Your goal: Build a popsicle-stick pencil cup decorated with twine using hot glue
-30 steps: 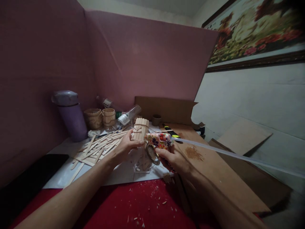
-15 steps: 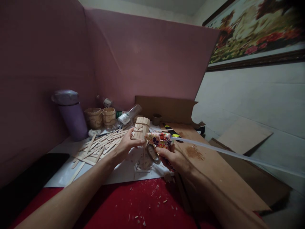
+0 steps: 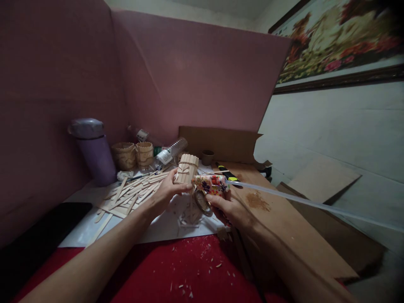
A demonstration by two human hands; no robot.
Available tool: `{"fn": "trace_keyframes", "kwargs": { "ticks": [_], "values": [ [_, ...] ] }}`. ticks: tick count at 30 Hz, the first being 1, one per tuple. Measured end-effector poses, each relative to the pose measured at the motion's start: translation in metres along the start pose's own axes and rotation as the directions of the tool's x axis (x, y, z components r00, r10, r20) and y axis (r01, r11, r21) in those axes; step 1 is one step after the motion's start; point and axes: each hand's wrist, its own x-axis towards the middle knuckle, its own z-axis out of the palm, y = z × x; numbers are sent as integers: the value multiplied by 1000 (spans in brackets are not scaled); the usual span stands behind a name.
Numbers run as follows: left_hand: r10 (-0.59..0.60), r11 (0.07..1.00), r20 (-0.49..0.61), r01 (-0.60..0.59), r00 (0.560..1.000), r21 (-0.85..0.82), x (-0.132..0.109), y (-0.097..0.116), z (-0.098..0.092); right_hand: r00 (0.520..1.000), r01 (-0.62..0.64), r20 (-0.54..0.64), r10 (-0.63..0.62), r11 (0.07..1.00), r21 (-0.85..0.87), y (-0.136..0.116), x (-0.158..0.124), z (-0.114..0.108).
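Observation:
My left hand (image 3: 172,185) grips a small cup made of upright wooden craft sticks (image 3: 187,169), with twine tied round it. In my right hand (image 3: 222,206) is a glue gun (image 3: 211,184) covered in a flower pattern, its front end close against the cup's lower right side. A long clear glue stick (image 3: 284,195) runs out of its back to the right. Below the gun stands a clear container (image 3: 189,219), partly hidden, near a roll of tape (image 3: 203,203). Whether the nozzle touches the cup I cannot tell.
Loose craft sticks (image 3: 135,191) lie piled on white paper at the left. Behind them stand a purple tumbler (image 3: 96,155), two decorated wooden cups (image 3: 144,155) and a plastic bottle (image 3: 170,152). A utility knife (image 3: 227,174) rests on the brown board (image 3: 284,227). Wood scraps litter the red cloth (image 3: 176,269).
Almost nothing differs. Both hands, the cup and the glue gun stay in nearly the same place.

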Motion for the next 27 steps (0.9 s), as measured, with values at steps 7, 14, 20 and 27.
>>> {"fn": "trace_keyframes", "kwargs": {
  "ticks": [7,14,20,27],
  "values": [
    [18,1000,13,-18,1000,-6,1,-1,0,1000,27,7,-27,1000,-9,0,0,-1],
    [6,1000,3,-6,1000,-6,0,-1,0,1000,-1,17,1,1000,8,1,0,0],
    [-10,1000,-9,10,1000,-14,-1,3,1,1000,10,10,-10,1000,-4,1,0,-1],
    [-7,1000,-13,8,1000,3,-1,2,1,1000,13,16,-13,1000,-3,1,0,-1]
  ]
}}
